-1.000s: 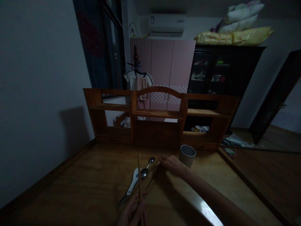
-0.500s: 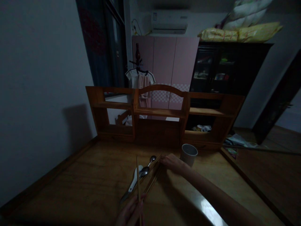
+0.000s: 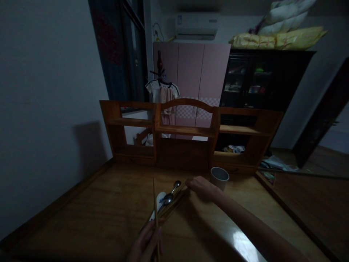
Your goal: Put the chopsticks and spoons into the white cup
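Observation:
Near the table's front, my left hand (image 3: 147, 242) is closed around a thin wooden chopstick (image 3: 155, 196) that points up and away from me. More chopsticks (image 3: 176, 203) lie slantwise on the table, their near ends close to my left fingers. At their far ends, my right hand (image 3: 201, 187) has its fingers pinched on a chopstick; the exact grip is partly hidden. Just left of these lie a white spoon (image 3: 160, 199), partly behind the upright chopstick, and metal spoons (image 3: 168, 198). A grey cup (image 3: 219, 177) stands beyond my right wrist.
The wooden tabletop (image 3: 103, 203) has a raised edge on the right. At its back stands a wooden shelf unit (image 3: 185, 129) with open compartments. A white wall (image 3: 49, 109) borders the left side. The room is dim.
My left hand and its chopstick have moved slightly left and away from me. The near ends of the lying chopsticks have shifted left toward the spoons. My right hand has barely moved.

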A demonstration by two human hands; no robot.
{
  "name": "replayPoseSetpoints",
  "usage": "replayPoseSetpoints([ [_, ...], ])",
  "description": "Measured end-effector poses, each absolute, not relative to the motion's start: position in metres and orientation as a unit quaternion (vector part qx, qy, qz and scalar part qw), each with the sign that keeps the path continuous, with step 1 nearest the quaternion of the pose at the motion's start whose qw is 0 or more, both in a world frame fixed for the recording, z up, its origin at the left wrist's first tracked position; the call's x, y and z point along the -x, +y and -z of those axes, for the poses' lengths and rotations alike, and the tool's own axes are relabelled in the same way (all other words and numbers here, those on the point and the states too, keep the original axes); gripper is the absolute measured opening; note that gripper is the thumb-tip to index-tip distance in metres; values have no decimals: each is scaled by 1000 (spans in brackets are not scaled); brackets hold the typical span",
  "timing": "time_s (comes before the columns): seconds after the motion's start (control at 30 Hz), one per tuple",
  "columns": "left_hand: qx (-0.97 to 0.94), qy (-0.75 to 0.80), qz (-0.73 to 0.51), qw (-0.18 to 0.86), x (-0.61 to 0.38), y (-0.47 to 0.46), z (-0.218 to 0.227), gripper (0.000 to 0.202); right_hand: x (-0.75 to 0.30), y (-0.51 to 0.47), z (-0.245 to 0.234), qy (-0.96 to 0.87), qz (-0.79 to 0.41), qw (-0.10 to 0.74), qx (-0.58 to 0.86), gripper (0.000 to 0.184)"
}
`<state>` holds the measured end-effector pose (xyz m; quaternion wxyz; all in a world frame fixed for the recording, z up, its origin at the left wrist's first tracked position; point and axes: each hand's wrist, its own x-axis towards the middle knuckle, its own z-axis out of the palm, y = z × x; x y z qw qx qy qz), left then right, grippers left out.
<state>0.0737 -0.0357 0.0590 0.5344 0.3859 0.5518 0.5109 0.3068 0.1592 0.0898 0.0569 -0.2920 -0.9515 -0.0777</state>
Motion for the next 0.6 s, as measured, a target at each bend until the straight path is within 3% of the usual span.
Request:
replayPoseSetpoints([
  [0.17,-393,549,-560,480,-61,-16,-55,61,-316,142,-139,-939,116,95,308,19],
  [0.33,-486,575,-546,367,-69,-4,-93,44,-334,102,-186,-922,162,161,312,28],
  [0.47,-519,510,-555,403,-107,10,-110,34,-341,69,-196,-898,194,285,272,38],
  [0.6,-528,447,-589,417,-146,28,-100,28,-342,46,-193,-895,190,305,265,48],
])
